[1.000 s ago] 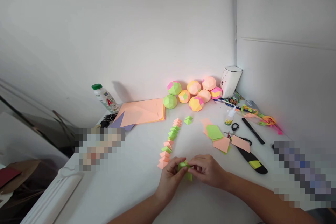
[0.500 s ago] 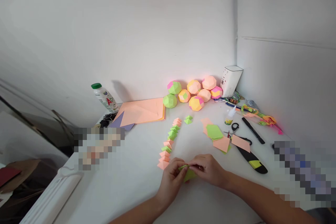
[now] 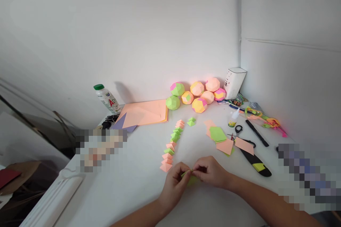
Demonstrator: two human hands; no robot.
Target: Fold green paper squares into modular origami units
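A piece of green paper (image 3: pixel 193 181) is pinched between my two hands above the near part of the table. My left hand (image 3: pixel 176 181) grips its left side with thumb and fingers. The fingertips of my right hand (image 3: pixel 211 173) press on its upper edge, close to the left fingertips, and partly hide it. Just beyond my left hand, a row of small folded paper pieces, peach (image 3: pixel 166 166) and green (image 3: pixel 176 137), runs away from me. One more green folded piece (image 3: pixel 191 121) lies right of the row's far end.
Several faceted paper balls (image 3: pixel 199 105) rest against the wall. Flat paper cutouts (image 3: pixel 217 134), scissors (image 3: pixel 239 128), a glue bottle (image 3: pixel 233 117), a black pen (image 3: pixel 256 133) and a black-and-yellow tool (image 3: pixel 257 165) lie right. Peach sheets (image 3: pixel 145 111) and a white bottle (image 3: pixel 108 99) stand back left.
The fingertips of both hands have come closer together on the green paper, and less of its top shows. The things on the table lie as before.
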